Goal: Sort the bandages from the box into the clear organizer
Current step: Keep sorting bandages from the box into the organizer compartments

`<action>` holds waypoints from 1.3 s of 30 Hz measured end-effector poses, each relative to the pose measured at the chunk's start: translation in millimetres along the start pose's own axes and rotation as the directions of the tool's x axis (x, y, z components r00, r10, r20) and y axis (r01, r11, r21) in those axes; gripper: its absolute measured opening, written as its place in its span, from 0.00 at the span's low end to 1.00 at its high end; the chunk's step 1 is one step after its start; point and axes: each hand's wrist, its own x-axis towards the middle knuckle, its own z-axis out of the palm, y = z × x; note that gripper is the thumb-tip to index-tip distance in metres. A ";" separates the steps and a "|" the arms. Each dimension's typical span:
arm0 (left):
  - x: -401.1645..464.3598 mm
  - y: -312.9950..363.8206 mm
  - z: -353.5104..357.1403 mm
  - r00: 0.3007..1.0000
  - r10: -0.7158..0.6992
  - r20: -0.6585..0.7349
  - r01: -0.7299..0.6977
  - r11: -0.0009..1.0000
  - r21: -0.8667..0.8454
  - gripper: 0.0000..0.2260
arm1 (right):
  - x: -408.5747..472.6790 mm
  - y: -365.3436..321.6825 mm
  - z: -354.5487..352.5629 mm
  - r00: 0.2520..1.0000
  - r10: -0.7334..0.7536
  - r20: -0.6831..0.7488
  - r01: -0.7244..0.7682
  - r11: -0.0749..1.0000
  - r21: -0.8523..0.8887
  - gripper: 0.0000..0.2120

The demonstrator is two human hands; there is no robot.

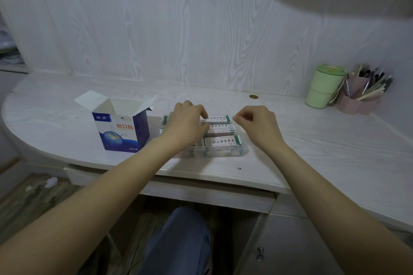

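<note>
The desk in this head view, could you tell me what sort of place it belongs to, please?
Probably a home study or bedroom desk: a pale wood-grain desk against matching panelling, a pink pen holder full of pens beside a green lidded cup, and a drawer under the top.

box [121,128]: "创口贴" in orange | bandages [220,118]: print unreadable

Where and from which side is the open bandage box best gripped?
Grip the box across its two side walls, below the flaps, coming from above and the right. It stands upright with its flaps splayed open, and the organizer sits close on its right.
</note>
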 end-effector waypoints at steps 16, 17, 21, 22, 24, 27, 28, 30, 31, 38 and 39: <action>60.7 -25.9 14.3 0.979 -0.175 0.105 0.165 0.982 0.097 0.14 | 97.6 33.0 42.3 0.751 0.560 0.349 -0.660 0.620 0.424 0.11; 61.5 -26.5 15.5 0.981 -0.169 0.094 0.159 0.982 0.107 0.14 | 98.3 34.8 43.2 0.742 0.570 0.352 -0.669 0.602 0.436 0.10; 64.3 -27.9 17.0 0.985 -0.154 0.073 0.142 0.980 0.141 0.13 | 102.5 41.5 49.1 0.742 0.570 0.353 -0.663 0.543 0.515 0.09; 64.4 -27.8 16.7 0.985 -0.154 0.076 0.142 0.979 0.146 0.13 | 103.2 42.9 50.8 0.751 0.565 0.341 -0.652 0.552 0.520 0.08; 64.6 -27.3 15.8 0.985 -0.152 0.084 0.137 0.978 0.155 0.12 | 103.5 43.6 52.5 0.774 0.553 0.307 -0.623 0.580 0.525 0.04; 63.7 -24.0 10.8 0.987 -0.145 0.067 0.134 0.980 0.147 0.07 | 100.5 39.4 51.9 0.820 0.509 0.262 -0.563 0.633 0.531 0.10; 63.6 -21.8 7.9 0.990 -0.137 0.038 0.130 0.981 0.146 0.06 | 100.0 37.2 51.5 0.834 0.492 0.248 -0.542 0.652 0.530 0.10; 64.2 -16.3 0.4 0.992 -0.118 -0.042 0.123 0.981 0.147 0.11 | 101.1 33.2 50.8 0.854 0.467 0.229 -0.511 0.673 0.535 0.08; 64.5 -13.7 -3.0 0.990 -0.111 -0.091 0.123 0.982 0.142 0.14 | 102.0 31.6 50.5 0.860 0.462 0.215 -0.500 0.681 0.535 0.10; 61.5 -0.3 -27.5 0.882 -0.040 -0.470 0.088 0.993 0.081 0.29 | 100.5 25.4 47.5 0.923 0.353 0.152 -0.382 0.806 0.452 0.19; 61.7 -0.5 -31.1 0.881 -0.054 -0.471 0.105 0.991 0.082 0.31 | 99.4 25.6 46.9 0.926 0.342 0.157 -0.376 0.811 0.449 0.20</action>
